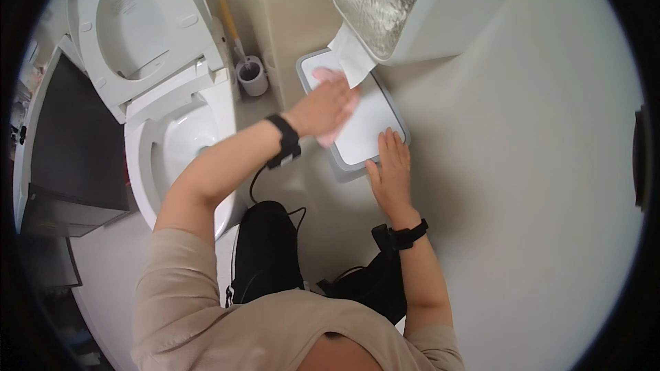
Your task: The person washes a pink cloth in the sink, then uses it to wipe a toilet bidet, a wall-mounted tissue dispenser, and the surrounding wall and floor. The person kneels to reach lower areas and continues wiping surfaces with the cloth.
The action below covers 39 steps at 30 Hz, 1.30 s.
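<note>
My left hand [324, 107] presses a pink cloth [326, 139] flat against the white lid [368, 121] of a grey-rimmed bin. The cloth shows on both sides of the hand and looks slightly blurred. My right hand [393, 175] rests on the near right corner of the lid, thumb apart from the fingers, holding nothing. A sheet of white paper [356, 59] hangs over the far end of the lid, beside the cloth. Most of the bin's body is hidden below the lid.
A white box with a silvery crinkled face [379, 5] juts out above the lid's far end. At left is a toilet [139, 149] with its seat raised. A toilet brush holder [252, 80] stands between toilet and wall. A dark-fronted cabinet [77, 123] is further left.
</note>
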Each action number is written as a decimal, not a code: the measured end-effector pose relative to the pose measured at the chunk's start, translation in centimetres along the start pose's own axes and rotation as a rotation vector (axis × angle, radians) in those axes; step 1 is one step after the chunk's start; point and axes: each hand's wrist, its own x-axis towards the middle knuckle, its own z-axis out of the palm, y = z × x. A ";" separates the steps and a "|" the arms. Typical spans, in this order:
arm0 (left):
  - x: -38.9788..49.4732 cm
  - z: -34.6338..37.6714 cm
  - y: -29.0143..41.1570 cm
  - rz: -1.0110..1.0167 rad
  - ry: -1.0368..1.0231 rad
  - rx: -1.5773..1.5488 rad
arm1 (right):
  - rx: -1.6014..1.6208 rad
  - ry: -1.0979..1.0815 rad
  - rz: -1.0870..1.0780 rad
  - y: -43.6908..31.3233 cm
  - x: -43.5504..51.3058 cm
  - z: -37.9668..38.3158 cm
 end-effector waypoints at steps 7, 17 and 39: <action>-5.4 -1.5 2.7 0.129 0.031 -0.075 | -0.018 0.011 0.025 -0.3 0.0 0.6; -2.8 0.8 -3.4 -0.207 0.164 0.168 | 0.017 0.046 -0.001 -0.3 0.0 0.5; -7.9 -0.3 9.1 -0.065 0.122 -0.091 | 0.038 0.070 0.005 0.2 -0.2 0.9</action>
